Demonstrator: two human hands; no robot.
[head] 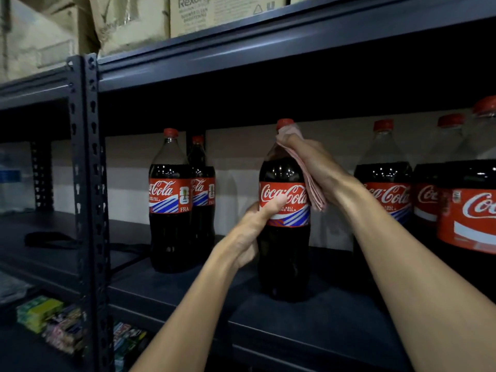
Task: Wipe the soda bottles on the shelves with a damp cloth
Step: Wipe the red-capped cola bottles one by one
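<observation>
A large cola bottle (284, 248) with a red cap and red label stands near the front of the dark shelf board (188, 288). My left hand (252, 232) grips its body at label height, thumb across the label. My right hand (319, 167) holds a folded pink cloth (311, 181) against the bottle's right shoulder and neck, just below the cap. Two more cola bottles (170, 200) stand to the left, one behind the other. Several others (386, 189) crowd the right end of the shelf.
A perforated dark steel upright (86, 183) rises at the left. Cardboard boxes (220, 12) sit on the shelf above. Colourful packets (53, 323) lie on the lower level at bottom left. A dark strap-like item (51, 240) lies on the left shelf.
</observation>
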